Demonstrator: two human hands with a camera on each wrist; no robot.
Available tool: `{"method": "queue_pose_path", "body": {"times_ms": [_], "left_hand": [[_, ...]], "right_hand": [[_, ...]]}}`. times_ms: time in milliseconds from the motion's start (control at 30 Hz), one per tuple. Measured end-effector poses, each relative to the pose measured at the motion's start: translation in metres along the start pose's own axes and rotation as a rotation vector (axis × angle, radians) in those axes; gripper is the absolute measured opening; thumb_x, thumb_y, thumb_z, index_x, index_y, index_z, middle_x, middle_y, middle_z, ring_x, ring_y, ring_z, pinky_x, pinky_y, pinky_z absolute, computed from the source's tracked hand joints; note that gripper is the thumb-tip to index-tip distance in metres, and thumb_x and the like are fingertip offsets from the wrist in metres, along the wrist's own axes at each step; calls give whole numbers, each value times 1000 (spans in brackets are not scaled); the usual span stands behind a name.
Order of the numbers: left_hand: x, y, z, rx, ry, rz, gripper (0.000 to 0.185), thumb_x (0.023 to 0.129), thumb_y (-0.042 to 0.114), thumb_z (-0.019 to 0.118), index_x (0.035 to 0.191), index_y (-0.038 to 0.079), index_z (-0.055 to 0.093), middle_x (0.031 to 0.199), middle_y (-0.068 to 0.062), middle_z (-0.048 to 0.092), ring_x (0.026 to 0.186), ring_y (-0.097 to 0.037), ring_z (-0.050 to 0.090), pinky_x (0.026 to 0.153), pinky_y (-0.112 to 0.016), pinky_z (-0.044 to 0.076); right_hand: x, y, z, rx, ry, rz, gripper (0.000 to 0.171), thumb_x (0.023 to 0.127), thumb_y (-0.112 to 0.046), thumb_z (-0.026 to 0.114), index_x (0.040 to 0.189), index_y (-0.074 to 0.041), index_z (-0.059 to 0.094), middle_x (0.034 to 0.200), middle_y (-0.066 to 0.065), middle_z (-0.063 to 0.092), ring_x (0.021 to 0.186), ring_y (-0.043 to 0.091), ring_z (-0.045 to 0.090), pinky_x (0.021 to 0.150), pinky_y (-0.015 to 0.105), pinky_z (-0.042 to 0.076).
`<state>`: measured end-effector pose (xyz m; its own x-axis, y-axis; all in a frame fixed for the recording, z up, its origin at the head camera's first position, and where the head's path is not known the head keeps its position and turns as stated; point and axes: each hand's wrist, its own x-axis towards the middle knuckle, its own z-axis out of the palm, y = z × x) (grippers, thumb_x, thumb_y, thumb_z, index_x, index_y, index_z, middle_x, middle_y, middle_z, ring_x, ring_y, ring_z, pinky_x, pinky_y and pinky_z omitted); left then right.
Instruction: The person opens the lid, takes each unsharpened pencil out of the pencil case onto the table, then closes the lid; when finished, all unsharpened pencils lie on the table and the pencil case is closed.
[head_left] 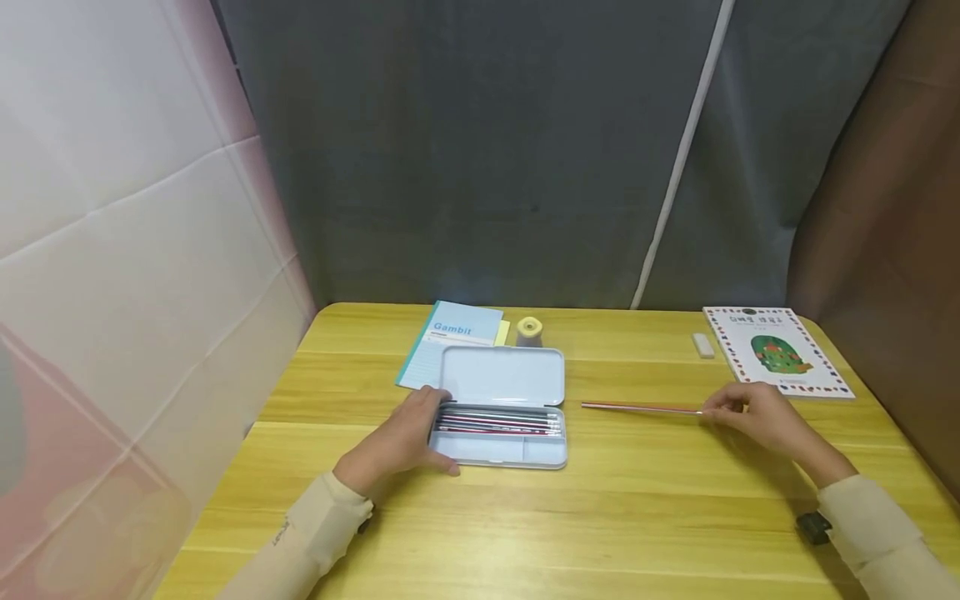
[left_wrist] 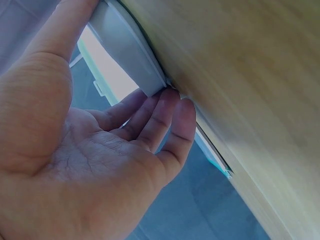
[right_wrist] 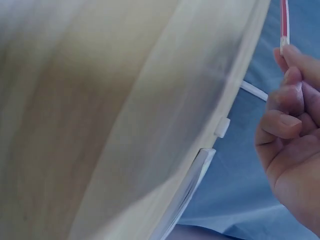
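**Head view: one hand steadying the pencil case, the other pinching a loose pencil**

Head camera is showing two sleeved arms reaching forward over the yellow wooden surface. Nearest on the left, the left hand is resting against the left end of the open pencil case, thumb along the near edge and fingers lying fairly straight and close together against the case's corner, as the left wrist camera is showing; it looks to be bracing the case so that it is not sliding. Inside the tray, a row of pencils is lying lengthwise, packed side by side, with the lid folded back flat behind them.

To the right, the right hand is pinching one end of a red pencil between thumb and fingertips, the other fingers curled under. The pencil is lying nearly level just over or on the surface, its free end pointing toward the case but stopping short of it; whether it is touching the wood I cannot tell.

Farther back, a blue notebook is lying partly under the lid, a small yellow sharpener is standing just behind the case, and a white eraser is sitting beside a picture book at the far right corner.
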<state>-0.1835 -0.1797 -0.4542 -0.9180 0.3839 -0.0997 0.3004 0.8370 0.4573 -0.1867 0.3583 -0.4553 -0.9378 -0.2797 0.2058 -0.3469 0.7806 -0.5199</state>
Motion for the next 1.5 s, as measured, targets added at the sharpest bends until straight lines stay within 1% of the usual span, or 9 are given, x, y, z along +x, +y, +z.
{"method": "queue_pose_path", "body": {"times_ms": [167, 433, 567, 767, 967, 1100, 1267, 1367, 1500], "left_hand": [[0, 0, 0, -4, -1, -5, 113, 64, 41, 104, 150, -1, 45, 135, -12, 55, 124, -28, 50, 114, -49, 47], [0, -1, 1, -9, 7, 6, 110, 64, 41, 104, 149, 0, 46, 133, -11, 56, 122, -27, 50, 113, -49, 48], [0, -2, 1, -16, 8, 8, 110, 64, 41, 104, 148, 1, 46, 133, -11, 56, 122, -27, 50, 114, -49, 47], [0, -2, 2, -17, 10, 10, 111, 63, 41, 105, 149, 0, 46, 134, -12, 56, 123, -27, 50, 114, -48, 47], [0, -3, 2, -19, 4, 8, 111, 63, 41, 104, 149, 0, 46, 135, -12, 56, 123, -28, 50, 114, -48, 47], [0, -2, 1, -28, -2, 8, 110, 64, 41, 104, 149, 0, 46, 135, -12, 56, 123, -27, 50, 114, -48, 47], [-1, -1, 0, -29, 1, 8, 110, 64, 41, 104, 148, 0, 46, 132, -11, 56, 122, -27, 50, 113, -48, 48], [-1, -1, 0, -27, 2, 10, 110, 64, 40, 104, 148, 0, 47, 132, -11, 56, 122, -27, 50, 113, -48, 48], [-1, -1, 0, -32, 0, 10, 109, 64, 40, 104, 148, 0, 47, 132, -12, 56, 122, -27, 50, 114, -47, 47]], "right_hand": [[4, 3, 1, 0, -74, 30, 4, 90, -17, 85, 89, -14, 83, 80, -9, 73, 72, -3, 48, 64, 22, 43], [11, 8, 5, 28, -153, 114, 5, 90, -20, 86, 89, -16, 84, 87, -4, 80, 77, -4, 59, 70, 21, 51], [15, 7, 7, 12, -158, 135, 5, 89, -22, 88, 88, -18, 85, 88, -5, 81, 80, -4, 62, 73, 21, 52], [16, 5, 9, 7, -156, 162, 6, 88, -23, 88, 89, -18, 85, 90, -3, 81, 82, -1, 63, 73, 21, 51], [14, 1, 9, 11, -139, 181, 13, 88, -27, 89, 95, -16, 86, 93, -1, 82, 82, -2, 63, 71, 21, 51], [14, -13, 11, 19, -79, 150, 14, 90, -24, 87, 98, -12, 86, 91, 1, 81, 77, -3, 59, 68, 22, 50], [23, -46, 20, 48, -9, 68, 11, 92, -17, 84, 99, -8, 86, 83, 1, 75, 71, 0, 54, 65, 23, 48], [31, -69, 30, 91, -2, 48, 14, 93, -16, 83, 102, -5, 85, 76, -1, 68, 67, 4, 50, 61, 24, 45], [43, -95, 45, 143, -22, 35, 14, 93, -15, 83, 102, -4, 85, 73, -1, 63, 65, 8, 48, 60, 25, 42]]}}
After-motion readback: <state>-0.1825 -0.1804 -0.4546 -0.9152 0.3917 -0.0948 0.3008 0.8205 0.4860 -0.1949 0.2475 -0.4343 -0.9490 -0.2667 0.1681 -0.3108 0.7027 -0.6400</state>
